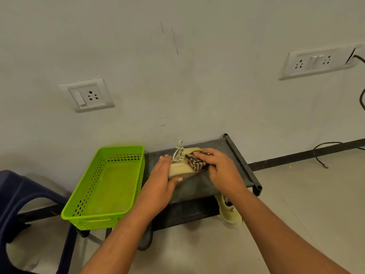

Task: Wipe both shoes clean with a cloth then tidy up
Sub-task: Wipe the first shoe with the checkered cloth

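Shoe (180,166), pale yellow, lies tilted on dark rack shelf (233,153) by wall. Left hand (162,180) grips toe end, thumb under sole. Right hand (219,169) presses striped cloth (197,162) onto shoe's side, fingers curled over it. Second shoe (231,214) on floor under rack. Green basket (102,186) just beside, left. Blue chair (17,204) far left.

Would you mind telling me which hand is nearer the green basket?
Left. The left hand holds the shoe beside the green basket; the right hand holds the cloth farther right.
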